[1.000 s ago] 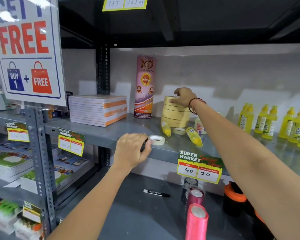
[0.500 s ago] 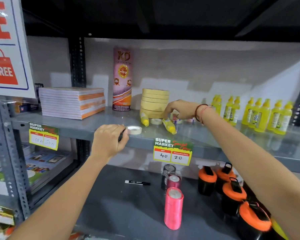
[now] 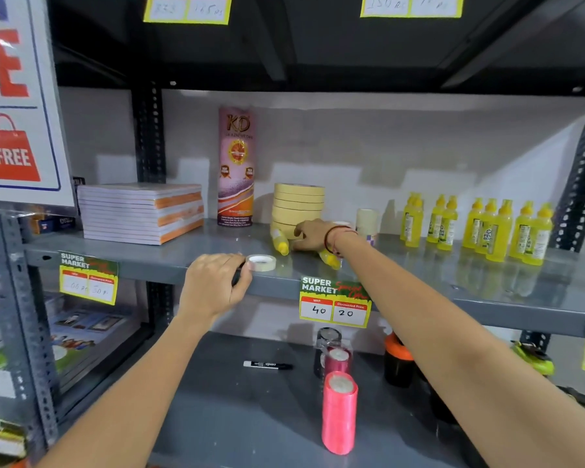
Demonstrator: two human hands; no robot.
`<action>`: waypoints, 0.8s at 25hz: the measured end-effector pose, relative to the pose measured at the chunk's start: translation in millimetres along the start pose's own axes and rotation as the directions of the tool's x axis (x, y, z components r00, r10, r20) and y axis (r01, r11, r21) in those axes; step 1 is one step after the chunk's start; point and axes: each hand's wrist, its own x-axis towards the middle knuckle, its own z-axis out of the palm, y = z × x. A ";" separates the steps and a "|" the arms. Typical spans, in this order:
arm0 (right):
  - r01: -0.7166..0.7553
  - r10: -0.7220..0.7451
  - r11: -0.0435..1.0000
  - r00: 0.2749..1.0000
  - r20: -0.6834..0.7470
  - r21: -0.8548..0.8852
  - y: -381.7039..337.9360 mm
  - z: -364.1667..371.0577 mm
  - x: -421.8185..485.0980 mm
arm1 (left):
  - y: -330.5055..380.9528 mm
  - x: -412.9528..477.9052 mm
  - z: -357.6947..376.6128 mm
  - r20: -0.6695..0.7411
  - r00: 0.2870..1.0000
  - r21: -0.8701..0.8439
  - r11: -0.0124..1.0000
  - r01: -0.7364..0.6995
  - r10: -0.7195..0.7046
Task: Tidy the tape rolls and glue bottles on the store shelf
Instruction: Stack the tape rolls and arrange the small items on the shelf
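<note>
A stack of cream tape rolls (image 3: 298, 205) stands at the back of the grey shelf (image 3: 453, 275). My left hand (image 3: 213, 287) pinches a small white tape roll (image 3: 262, 262) at the shelf's front edge. My right hand (image 3: 313, 234) reaches in front of the stack, with its fingers curled over a flat tape roll (image 3: 297, 245) that is mostly hidden. Two yellow glue bottles lie on their sides, one (image 3: 280, 243) left of that hand and one (image 3: 330, 259) under the wrist. Several more glue bottles (image 3: 477, 228) stand upright to the right.
A tall KD tape tube (image 3: 236, 167) and a pile of notebooks (image 3: 142, 212) sit left of the stack. A short pale tape stack (image 3: 367, 219) stands behind my right wrist. The lower shelf holds a pink ribbon roll (image 3: 339, 412), a marker (image 3: 267, 365) and orange-topped black containers (image 3: 397, 363).
My right hand came down from the top of the tape stack to the shelf surface and shifted left onto the flat roll. My left hand stayed on the small white roll.
</note>
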 end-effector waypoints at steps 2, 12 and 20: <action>0.000 0.000 0.997 1.000 -0.004 0.073 1.7 -0.5 1.6 | 0.6 0.0 -0.4 -0.004 1.000 -0.003 1.000 0.003 -0.003; -0.284 0.406 0.852 0.889 -0.213 0.440 66.4 -30.5 2.5 | 0.9 -0.6 0.2 0.003 1.000 0.001 1.000 0.017 -0.017; -0.273 0.376 0.859 0.910 -0.174 0.432 71.3 -20.5 9.1 | 1.4 -1.1 -1.1 -0.003 1.000 -0.013 1.000 0.024 -0.024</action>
